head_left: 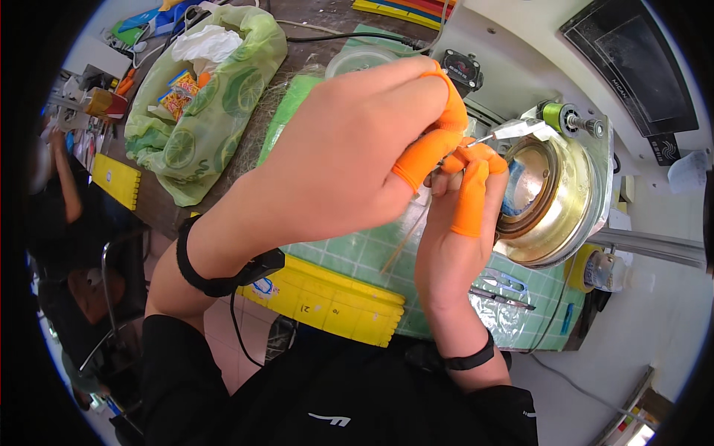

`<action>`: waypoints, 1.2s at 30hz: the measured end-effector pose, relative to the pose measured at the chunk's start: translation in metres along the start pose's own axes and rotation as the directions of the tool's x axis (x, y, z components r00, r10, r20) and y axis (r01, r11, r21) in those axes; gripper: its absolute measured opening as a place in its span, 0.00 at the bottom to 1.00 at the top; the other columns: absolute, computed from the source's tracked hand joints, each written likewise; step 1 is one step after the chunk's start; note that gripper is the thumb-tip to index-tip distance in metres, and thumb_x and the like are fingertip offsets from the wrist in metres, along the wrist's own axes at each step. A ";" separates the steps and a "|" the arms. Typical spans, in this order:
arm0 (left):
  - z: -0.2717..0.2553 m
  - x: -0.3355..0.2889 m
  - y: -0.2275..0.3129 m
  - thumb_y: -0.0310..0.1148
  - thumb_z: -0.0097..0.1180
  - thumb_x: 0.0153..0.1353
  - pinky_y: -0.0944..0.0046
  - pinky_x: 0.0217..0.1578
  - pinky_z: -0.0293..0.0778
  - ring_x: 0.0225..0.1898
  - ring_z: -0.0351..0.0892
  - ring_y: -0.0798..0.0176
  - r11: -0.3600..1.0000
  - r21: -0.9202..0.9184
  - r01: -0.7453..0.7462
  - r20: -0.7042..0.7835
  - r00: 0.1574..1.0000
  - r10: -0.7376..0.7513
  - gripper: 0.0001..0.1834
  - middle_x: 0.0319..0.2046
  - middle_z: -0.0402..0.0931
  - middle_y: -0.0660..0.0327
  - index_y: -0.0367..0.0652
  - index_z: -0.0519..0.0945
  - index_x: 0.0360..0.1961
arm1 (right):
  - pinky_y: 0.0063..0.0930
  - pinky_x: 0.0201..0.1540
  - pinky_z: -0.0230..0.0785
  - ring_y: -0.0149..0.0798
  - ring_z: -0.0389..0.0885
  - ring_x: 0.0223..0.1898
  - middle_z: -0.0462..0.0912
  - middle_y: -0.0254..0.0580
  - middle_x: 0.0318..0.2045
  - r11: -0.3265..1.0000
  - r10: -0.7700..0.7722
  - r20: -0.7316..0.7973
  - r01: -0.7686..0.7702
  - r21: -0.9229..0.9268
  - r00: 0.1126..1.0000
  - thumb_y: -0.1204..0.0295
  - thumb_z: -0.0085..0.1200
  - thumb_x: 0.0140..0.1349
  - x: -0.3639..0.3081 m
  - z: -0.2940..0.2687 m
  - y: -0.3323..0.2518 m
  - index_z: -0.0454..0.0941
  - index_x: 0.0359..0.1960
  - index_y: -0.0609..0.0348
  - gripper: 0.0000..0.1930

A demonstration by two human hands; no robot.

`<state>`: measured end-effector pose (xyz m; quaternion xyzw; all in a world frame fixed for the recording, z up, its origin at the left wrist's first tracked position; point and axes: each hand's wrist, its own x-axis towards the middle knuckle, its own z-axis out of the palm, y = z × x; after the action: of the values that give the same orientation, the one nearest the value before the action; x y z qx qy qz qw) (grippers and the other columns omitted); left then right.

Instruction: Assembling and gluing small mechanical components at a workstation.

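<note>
My left hand point(357, 141) reaches in from the left, with orange finger cots on its thumb and a finger. Its fingers are bent together in a pinch near the machine. Close beside it, my right hand point(457, 215) is raised from below, also with orange finger cots, its fingertips pinched together. What either hand holds is hidden by the fingers. A white, thin-tipped piece point(513, 130) points at the fingertips from the right. Just right of the hands is a brass-coloured round bowl-like part point(569, 215) with a blue patch inside. Below the hands, a thin brownish stick point(405, 245) slants over the mat.
A green gridded cutting mat point(357, 256) covers the bench, with a yellow strip point(320, 297) along its front edge. Tweezers point(502, 299) lie at right. A green patterned plastic bag point(208, 104) stands back left. A dark screen point(628, 63) is upper right. Another person point(67, 186) sits far left.
</note>
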<state>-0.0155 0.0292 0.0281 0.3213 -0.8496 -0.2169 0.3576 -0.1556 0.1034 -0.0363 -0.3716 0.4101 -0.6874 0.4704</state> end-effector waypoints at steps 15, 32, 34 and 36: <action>0.004 0.001 -0.007 0.17 0.65 0.56 0.64 0.33 0.76 0.33 0.81 0.54 0.996 0.054 -0.075 -0.025 0.997 0.077 0.08 0.35 0.80 0.54 0.34 0.80 0.35 | 0.23 0.50 0.62 0.25 0.65 0.42 0.73 0.33 0.46 0.988 -0.137 0.011 0.137 -0.075 0.991 0.69 0.42 0.81 0.007 -0.001 0.015 0.69 0.53 0.57 0.08; -0.009 -0.009 -0.029 0.21 0.74 0.49 0.62 0.35 0.83 0.38 0.86 0.54 0.908 0.099 -0.407 0.058 0.914 0.403 0.16 0.42 0.83 0.50 0.36 0.83 0.40 | 0.22 0.47 0.66 0.28 0.68 0.42 0.66 0.38 0.46 0.894 -0.372 0.068 0.377 -0.241 0.926 0.80 0.46 0.75 0.018 0.000 0.022 0.64 0.51 0.59 0.07; -0.002 -0.012 -0.041 0.22 0.73 0.48 0.61 0.35 0.84 0.38 0.87 0.53 0.849 0.165 -0.501 0.035 0.864 0.503 0.15 0.42 0.83 0.50 0.35 0.84 0.38 | 0.21 0.48 0.63 0.25 0.67 0.43 0.68 0.35 0.46 0.878 -0.387 0.079 0.393 -0.273 0.919 0.78 0.46 0.78 0.018 -0.001 0.023 0.65 0.52 0.58 0.06; 0.000 -0.013 -0.045 0.22 0.73 0.47 0.60 0.34 0.86 0.37 0.87 0.52 0.779 0.239 -0.580 0.022 0.805 0.592 0.14 0.41 0.83 0.51 0.34 0.85 0.37 | 0.23 0.46 0.68 0.30 0.69 0.43 0.63 0.40 0.47 0.904 -0.349 0.089 0.360 -0.229 0.933 0.83 0.45 0.74 0.019 -0.001 0.023 0.64 0.50 0.61 0.08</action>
<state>0.0089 0.0069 -0.0050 0.0869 -0.9167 0.0152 0.3896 -0.1535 0.0802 -0.0554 -0.5100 0.4054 -0.6977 0.2980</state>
